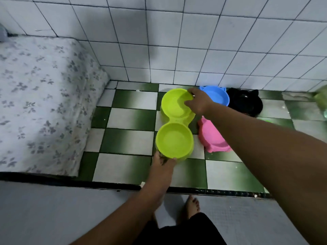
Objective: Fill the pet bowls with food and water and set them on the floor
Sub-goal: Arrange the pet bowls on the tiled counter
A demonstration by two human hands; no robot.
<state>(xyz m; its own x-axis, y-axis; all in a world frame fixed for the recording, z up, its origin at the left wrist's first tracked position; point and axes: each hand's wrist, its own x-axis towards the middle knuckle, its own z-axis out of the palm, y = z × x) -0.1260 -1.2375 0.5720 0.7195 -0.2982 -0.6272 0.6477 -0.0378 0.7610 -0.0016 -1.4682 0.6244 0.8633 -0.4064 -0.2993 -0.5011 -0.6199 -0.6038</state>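
A lime-green double pet bowl [174, 126] is over the green-and-white checkered floor, both wells looking empty. My left hand [163, 161] grips its near rim from below. My right hand [198, 101] grips the far well's right rim, thumb inside the well. Whether the bowl rests on the floor or is lifted slightly, I cannot tell. A blue bowl [216, 95] and a black bowl [246, 101] sit by the wall behind my right hand. A pink bowl [211, 137] lies to the right, partly hidden by my right forearm.
A floral-patterned mattress [40, 99] fills the left side against the white tiled wall [177, 41]. A dark threshold strip [212, 191] separates the checkered floor [131, 119] from the grey floor where my bare feet [192, 206] stand.
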